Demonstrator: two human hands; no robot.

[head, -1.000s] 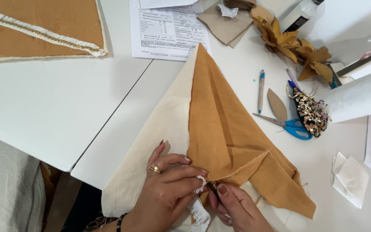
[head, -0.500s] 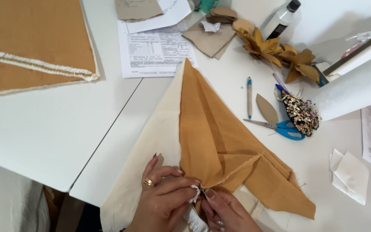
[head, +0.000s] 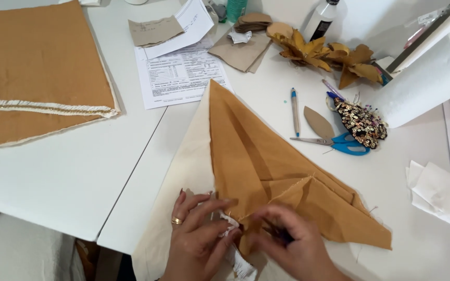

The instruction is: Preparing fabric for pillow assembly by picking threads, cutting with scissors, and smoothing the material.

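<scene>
On the white bench [head: 69, 177], from left to right: one fringed tan cloth [head: 37, 73] far left, two hands near centre, left hand [head: 196, 239] and right hand [head: 292, 247], fingers pinching one mustard folded fabric [head: 266, 166], then one pen [head: 295, 110], one blue-handled scissors [head: 339, 143].

Folded fabric [head: 266, 171] lies across the counter [head: 69, 182] near its front edge, point toward the back. On its near end, at the front edge, my left hand [head: 196, 237] sits left of my right hand [head: 292, 244], a frayed trim strip [head: 234, 244] between them. Right of the fabric: pen [head: 294, 111], then scissors [head: 334, 142], with a sequined piece [head: 361, 122] just behind their handles. Paper towel roll [head: 428, 83] toward the right edge; folded napkin [head: 436, 191] in front of it. Printed sheets [head: 180, 73] lie behind the fabric's point. A second cloth [head: 32, 67] occupies the back left corner. Fabric leaves [head: 329, 54] lie along the back edge.
</scene>
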